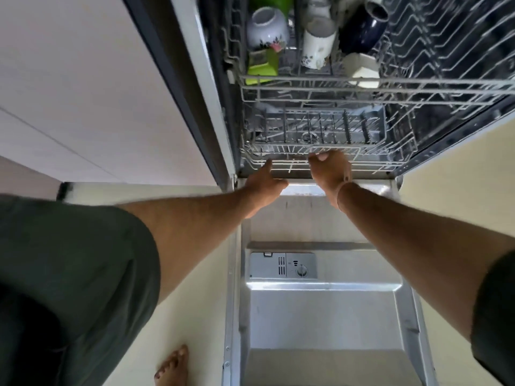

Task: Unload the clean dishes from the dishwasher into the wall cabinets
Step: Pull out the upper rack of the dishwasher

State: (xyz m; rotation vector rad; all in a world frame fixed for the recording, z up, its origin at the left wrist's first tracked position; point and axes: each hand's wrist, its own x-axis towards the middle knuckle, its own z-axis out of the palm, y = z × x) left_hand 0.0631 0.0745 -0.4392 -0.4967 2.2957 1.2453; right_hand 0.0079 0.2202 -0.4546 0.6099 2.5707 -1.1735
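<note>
Head view, looking steeply down. Dishwasher door [323, 316] lowered flat, steel inner face up, grey detergent dispenser [282, 265] set in it. Both bare arms reach forward over the door to the lower rack [390, 165], a grey wire basket at the tub mouth. Right hand [330, 172] curled over the rack's front rail, fingers [323, 156] hooked on the wire: closed on it. Left hand [264, 185] at the same rail further left, index finger extended and touching or just short of the wire; the other fingers are hidden, so its grip cannot be told. Grey cutlery basket [315, 126] sits in the lower rack just behind the rail. Above, the upper rack [362, 89] is drawn out and holds the dishes, upside down: a white floral bowl [267, 27], a white floral mug [317, 45], a dark blue cup [363, 26], a white cup [361, 69], a green container [263, 66]. Right part of the upper rack shows bare tines. White cabinet panel [83, 93] left of the machine. One bare foot [172, 366] on the pale floor [195, 274] beside the door. Motion blur at the edges.
</note>
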